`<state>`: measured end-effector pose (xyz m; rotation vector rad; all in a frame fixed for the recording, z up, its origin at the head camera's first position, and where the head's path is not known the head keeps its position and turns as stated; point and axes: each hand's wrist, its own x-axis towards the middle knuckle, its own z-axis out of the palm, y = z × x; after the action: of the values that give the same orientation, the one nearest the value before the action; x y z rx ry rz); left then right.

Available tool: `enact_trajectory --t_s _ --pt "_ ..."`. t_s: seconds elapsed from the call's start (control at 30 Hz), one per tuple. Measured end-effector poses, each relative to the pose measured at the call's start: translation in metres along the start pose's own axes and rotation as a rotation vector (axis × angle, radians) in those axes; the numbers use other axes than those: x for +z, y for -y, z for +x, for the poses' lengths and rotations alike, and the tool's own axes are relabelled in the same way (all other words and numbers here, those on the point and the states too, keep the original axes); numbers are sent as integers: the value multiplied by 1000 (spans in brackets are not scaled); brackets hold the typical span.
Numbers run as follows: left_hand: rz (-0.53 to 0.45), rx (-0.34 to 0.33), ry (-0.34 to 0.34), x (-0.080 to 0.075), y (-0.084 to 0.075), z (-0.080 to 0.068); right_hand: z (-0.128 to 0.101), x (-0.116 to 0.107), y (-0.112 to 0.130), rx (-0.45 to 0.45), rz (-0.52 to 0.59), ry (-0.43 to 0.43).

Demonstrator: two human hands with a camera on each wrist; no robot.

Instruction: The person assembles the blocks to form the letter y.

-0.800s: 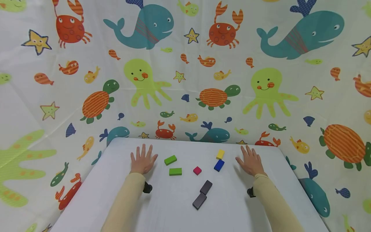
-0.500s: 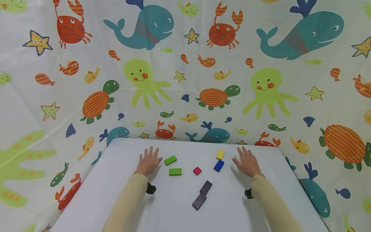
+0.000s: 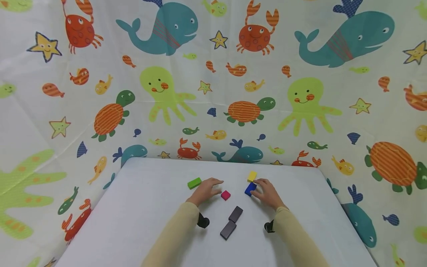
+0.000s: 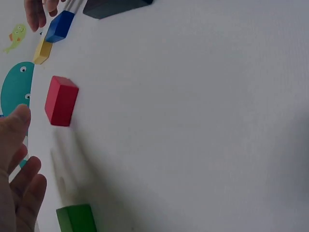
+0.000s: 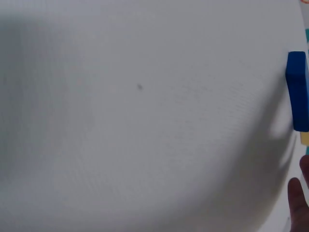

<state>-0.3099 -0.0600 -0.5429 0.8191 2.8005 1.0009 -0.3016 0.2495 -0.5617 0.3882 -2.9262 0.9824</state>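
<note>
My left hand hovers over the table, fingers and thumb apart and reaching toward a small red block just off its tips. In the left wrist view the red block stands free of the thumb, and a green block lies below the fingers. On the other side, my right hand is beside a blue block, its thumb and fingers spread at the block's right side. The right wrist view has fingertips short of the blue block. A yellow block touches the blue one's far end.
Two dark grey blocks lie corner to corner nearer the front of the white table. Another green block rests left of my left hand. A sea-animal printed curtain hangs behind the table.
Both hands have moved inward, the left over one green block toward the red block, the right to the blue block. Their flat, spread fingers have bent. The blocks have kept their places.
</note>
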Motion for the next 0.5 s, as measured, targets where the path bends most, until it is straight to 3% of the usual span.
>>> enact_trajectory --t_s 0.2,0.5 --pt "-58 79 43 13 -2 3 -3 7 0 1 37 -8" --pt "-69 48 66 25 -3 6 -3 13 -1 -35 14 -27"
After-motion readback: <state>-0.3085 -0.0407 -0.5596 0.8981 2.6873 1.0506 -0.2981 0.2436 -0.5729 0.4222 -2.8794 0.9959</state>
